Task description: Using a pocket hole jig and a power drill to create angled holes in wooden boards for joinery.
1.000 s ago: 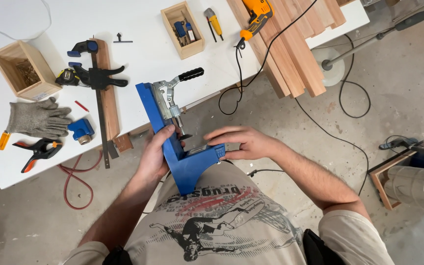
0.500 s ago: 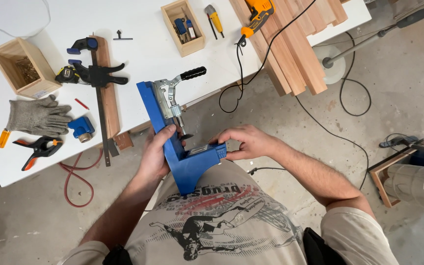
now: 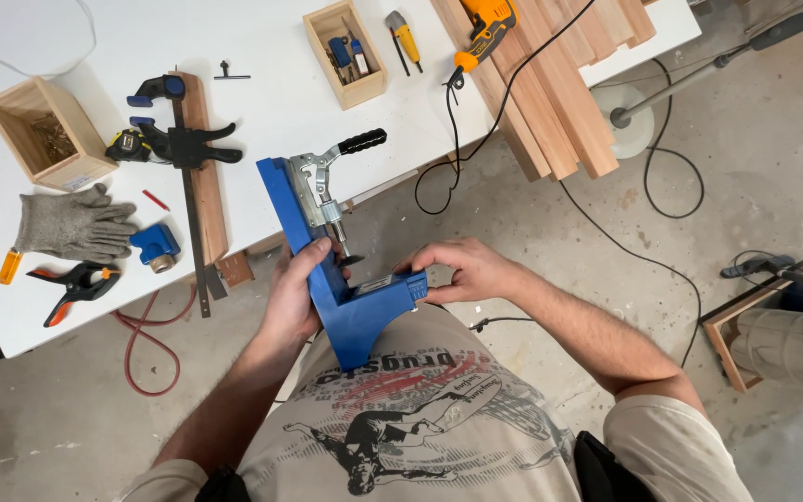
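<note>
Left hand point(image 3: 295, 297) wraps the upright blue arm of an L-shaped blue jig point(image 3: 332, 279), fingers curled shut around it, thumb across the front face near the clamp's plunger. Right hand point(image 3: 467, 270) pinches the short end of the jig's base, fingertips closed on the edge, palm side hidden. Jig's lower corner presses against the printed t-shirt point(image 3: 411, 418), contact point partly hidden by the shirt. Jig is held in the air between both hands, just off the front edge of the white workbench point(image 3: 271, 102), above the concrete floor.

Jig: smooth blue painted body, a metal toggle clamp point(image 3: 322, 181) bolted to the upright, with a black rubber handle point(image 3: 362, 141) sticking out to the right. Small label on the base is too small to make out.

On the bench: grey knit gloves point(image 3: 72, 221), an orange-and-black spring clamp point(image 3: 76, 284), a black bar clamp point(image 3: 183, 149) lying on a wood strip, two open wooden boxes point(image 3: 34, 130), contents unclear. A yellow corded drill point(image 3: 483, 28) is cut off at the top edge, resting on stacked timber boards point(image 3: 559, 93). A shop vacuum point(image 3: 792, 339) is cut off at the right.
</note>
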